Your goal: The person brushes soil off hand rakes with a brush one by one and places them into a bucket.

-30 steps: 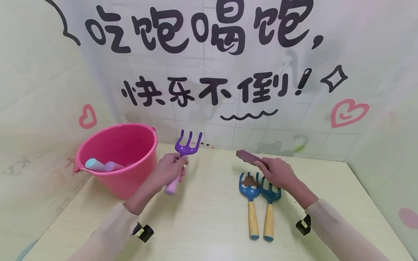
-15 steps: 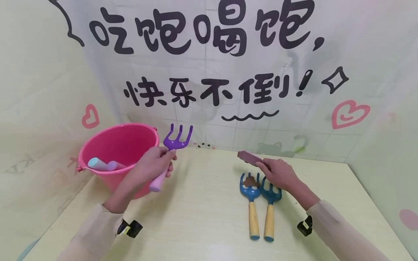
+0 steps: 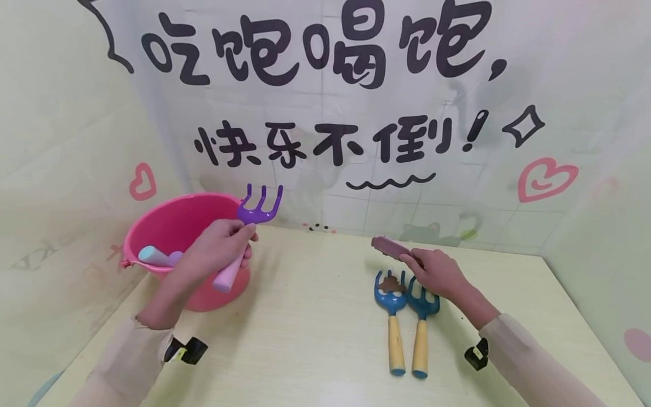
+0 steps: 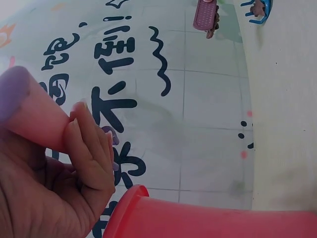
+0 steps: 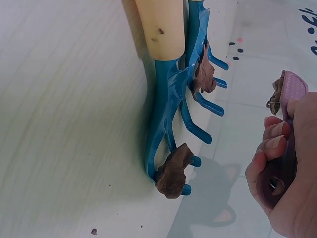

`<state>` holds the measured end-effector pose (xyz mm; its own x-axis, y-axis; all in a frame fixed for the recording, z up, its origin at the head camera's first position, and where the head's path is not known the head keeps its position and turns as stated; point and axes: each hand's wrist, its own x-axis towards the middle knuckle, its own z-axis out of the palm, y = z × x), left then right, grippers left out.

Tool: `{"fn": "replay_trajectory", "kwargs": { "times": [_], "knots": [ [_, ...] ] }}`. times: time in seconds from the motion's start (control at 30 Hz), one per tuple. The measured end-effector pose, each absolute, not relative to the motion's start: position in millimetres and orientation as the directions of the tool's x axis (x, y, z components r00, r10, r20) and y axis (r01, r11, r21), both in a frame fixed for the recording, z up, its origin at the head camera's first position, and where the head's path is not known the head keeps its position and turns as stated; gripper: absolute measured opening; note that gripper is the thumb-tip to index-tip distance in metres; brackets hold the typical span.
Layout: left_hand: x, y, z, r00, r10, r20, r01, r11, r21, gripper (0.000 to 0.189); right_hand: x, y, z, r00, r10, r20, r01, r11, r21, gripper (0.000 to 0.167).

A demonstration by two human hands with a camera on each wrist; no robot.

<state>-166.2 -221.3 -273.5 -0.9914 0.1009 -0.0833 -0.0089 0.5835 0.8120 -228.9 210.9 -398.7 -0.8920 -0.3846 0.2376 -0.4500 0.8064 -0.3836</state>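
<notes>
My left hand (image 3: 217, 246) grips a purple three-pronged hand fork (image 3: 256, 215) by its pink handle, prongs pointing up, beside and overlapping the pink bucket (image 3: 152, 225) in the head view. In the left wrist view, the bucket's wall (image 4: 213, 215) lies just below that hand. At the right, my right hand (image 3: 439, 270) holds a purple brush (image 3: 390, 247) by its handle, with brown bits clinging to its underside. Under it lie two blue hand forks, a left one (image 3: 390, 301) and a right one (image 3: 424, 305), with wooden handles. Brown clumps (image 5: 173, 171) stick to their prongs.
Inside the bucket, a light blue handle (image 3: 155, 256) and a lilac one (image 3: 175, 258) show near the rim. Small dark crumbs (image 5: 94, 231) dot the pale table (image 3: 305, 339). A printed sheet (image 3: 325, 186) stands along the back, with further sheets at both sides.
My left hand has moved left and slightly up with the purple fork, so it now overlaps the bucket. The right hand and brush stay nearly still over the blue forks.
</notes>
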Motion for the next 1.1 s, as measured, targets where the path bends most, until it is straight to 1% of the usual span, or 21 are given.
{"fn": "replay_trajectory", "kwargs": {
  "times": [0.13,0.33,0.7,0.9,1.1],
  "knots": [
    [-165,-229,-269,-0.991,0.111,-0.08,0.0,0.58,0.815,0.037,-229,211,-400,-0.894,-0.383,0.233,-0.447,0.808,-0.385,0.03],
    [-162,-242,-263,-0.99,0.111,-0.09,-0.009,0.583,0.812,0.036,-229,213,-401,-0.899,-0.378,0.221,-0.437,0.808,-0.395,0.033],
    [-162,-264,-257,-0.987,0.104,-0.124,-0.03,0.635,0.772,0.039,-227,215,-400,-0.897,-0.378,0.229,-0.44,0.807,-0.393,0.032],
    [-163,-281,-253,-0.982,0.132,-0.137,-0.026,0.621,0.784,0.041,-227,215,-401,-0.895,-0.381,0.233,-0.445,0.801,-0.399,0.034],
    [-163,-297,-248,-0.976,0.145,-0.165,-0.037,0.631,0.775,0.039,-227,215,-402,-0.898,-0.374,0.232,-0.439,0.805,-0.399,0.032]
  ]
}}
